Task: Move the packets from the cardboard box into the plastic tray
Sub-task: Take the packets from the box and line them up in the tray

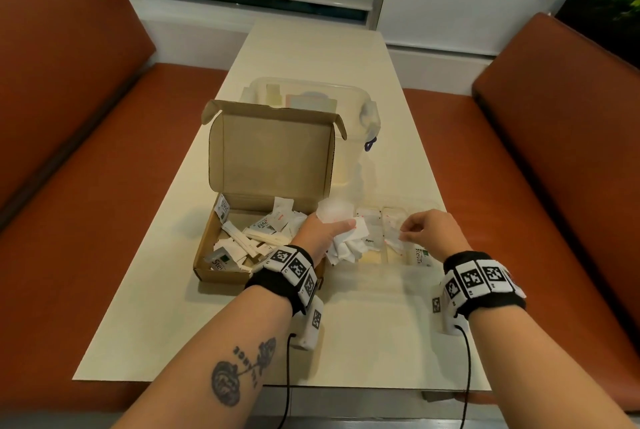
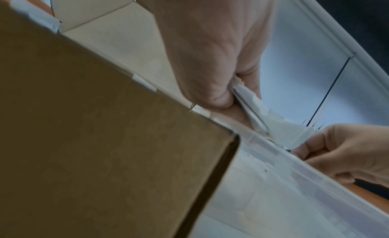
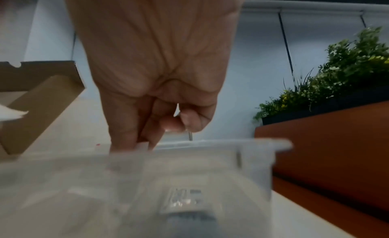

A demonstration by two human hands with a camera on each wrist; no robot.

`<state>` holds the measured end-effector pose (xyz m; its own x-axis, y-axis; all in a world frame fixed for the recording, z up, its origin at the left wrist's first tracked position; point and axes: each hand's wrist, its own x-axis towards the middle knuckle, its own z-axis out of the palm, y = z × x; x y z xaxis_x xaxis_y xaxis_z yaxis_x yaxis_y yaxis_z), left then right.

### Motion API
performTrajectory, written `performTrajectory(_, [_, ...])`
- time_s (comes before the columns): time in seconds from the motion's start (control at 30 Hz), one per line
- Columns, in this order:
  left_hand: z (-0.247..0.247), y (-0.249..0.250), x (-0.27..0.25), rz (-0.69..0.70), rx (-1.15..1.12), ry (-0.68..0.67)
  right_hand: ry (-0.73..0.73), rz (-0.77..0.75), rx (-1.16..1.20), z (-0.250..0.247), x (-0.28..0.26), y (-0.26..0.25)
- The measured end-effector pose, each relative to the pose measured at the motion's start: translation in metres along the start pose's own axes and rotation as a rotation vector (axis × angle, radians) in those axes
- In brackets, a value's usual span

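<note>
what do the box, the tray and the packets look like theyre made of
Cardboard box: brown corrugated card, matte, with folded flaps and creased edges.
Plastic tray: clear, slightly glossy, seemingly rigid plastic; the tabletop and packets show through its walls.
Packets bunched in the left hand: thin white printed paper, matte and crumpling; a lining inside cannot be told.

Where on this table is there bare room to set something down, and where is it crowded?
Bare cream tabletop lies between the brown cardboard box and the near edge, and again beyond the lidded clear plastic tub. It is crowded where the left hand grips a bunch of white paper packets beside the right hand over the clear plastic tray.
</note>
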<state>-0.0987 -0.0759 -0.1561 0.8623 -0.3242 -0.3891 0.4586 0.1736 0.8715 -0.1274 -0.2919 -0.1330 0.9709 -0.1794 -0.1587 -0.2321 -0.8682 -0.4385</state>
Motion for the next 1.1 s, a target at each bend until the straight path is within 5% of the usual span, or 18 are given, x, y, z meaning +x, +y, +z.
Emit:
performTrajectory(0.43, [0.0,0.0,0.002,-0.006,0.014,-0.006,-0.057,-0.131,-0.441,0.019,0.012,-0.003])
performTrajectory(0.83, [-0.001,-0.001,0.002,-0.02,0.031,-0.004,-0.06,-0.224,-0.336,0.022,0.009,-0.003])
performTrajectory(1.1, [0.0,0.001,0.001,-0.019,0.051,0.018,-0.013,-0.228,-0.491,0.021,0.01,0.002])
